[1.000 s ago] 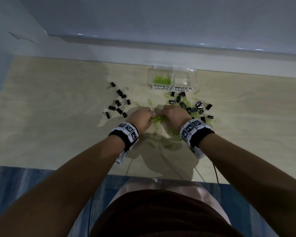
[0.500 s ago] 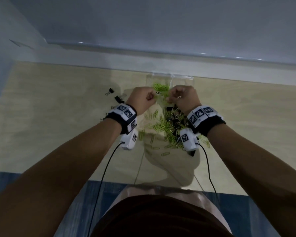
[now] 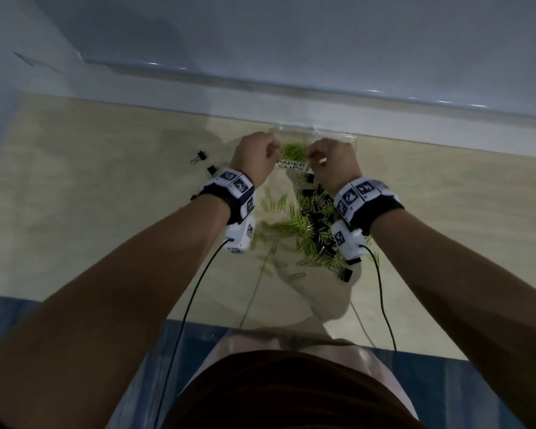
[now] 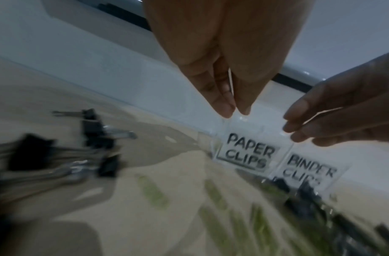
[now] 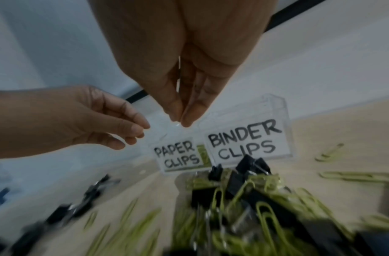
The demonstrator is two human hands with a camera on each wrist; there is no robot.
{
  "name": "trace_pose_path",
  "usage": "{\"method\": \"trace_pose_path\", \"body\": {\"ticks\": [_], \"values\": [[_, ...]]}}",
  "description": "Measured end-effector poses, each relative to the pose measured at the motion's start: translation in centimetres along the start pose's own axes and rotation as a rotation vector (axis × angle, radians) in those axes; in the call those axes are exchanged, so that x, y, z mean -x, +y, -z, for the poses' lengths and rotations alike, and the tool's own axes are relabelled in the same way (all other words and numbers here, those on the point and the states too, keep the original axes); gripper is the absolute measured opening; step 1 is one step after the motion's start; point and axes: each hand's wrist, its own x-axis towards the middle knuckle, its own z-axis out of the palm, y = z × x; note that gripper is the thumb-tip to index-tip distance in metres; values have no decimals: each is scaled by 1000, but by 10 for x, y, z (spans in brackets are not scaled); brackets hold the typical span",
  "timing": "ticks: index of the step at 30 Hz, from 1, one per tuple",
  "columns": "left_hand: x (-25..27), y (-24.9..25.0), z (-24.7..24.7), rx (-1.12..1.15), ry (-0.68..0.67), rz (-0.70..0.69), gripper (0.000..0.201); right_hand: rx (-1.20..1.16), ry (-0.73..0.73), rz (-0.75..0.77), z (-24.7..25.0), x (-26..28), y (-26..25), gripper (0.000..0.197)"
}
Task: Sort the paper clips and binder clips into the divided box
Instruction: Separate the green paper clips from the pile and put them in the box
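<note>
A clear divided box (image 3: 338,136) stands at the table's far edge, labelled PAPER CLIPS (image 4: 248,154) and BINDER CLIPS (image 5: 241,140). Green paper clips (image 3: 293,151) lie in its left compartment. My left hand (image 3: 256,156) and right hand (image 3: 330,159) hover side by side just above that compartment. In the wrist views the left hand's (image 4: 235,110) and the right hand's (image 5: 178,121) fingertips point down and nearly meet, with no clip showing between them. A mixed pile of green paper clips and black binder clips (image 3: 304,227) lies on the table under my wrists.
Several black binder clips (image 3: 200,157) lie loose left of the box. Stray green paper clips (image 5: 329,152) sit to its right. A pale wall ledge (image 3: 260,97) runs just behind the box. Two cables (image 3: 381,292) hang from my wrists over the table's near edge.
Both hands rose from the pile with green paper clips and moved forward over the box. The clips seen in the fingers half a second ago no longer show.
</note>
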Motion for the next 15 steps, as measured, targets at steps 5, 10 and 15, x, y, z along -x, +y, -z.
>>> {"method": "trace_pose_path", "body": {"ticks": [5, 10, 15], "values": [[45, -38, -5, -295, -324, -29, 45, 294, -509, 128, -23, 39, -12, 43], [93, -42, -12, -400, -455, -113, 73, 661, -621, 280, -39, 63, -10, 72], [124, -40, -27, -368, -484, -155, 76, 545, -558, 280, -45, 79, -8, 43]]}}
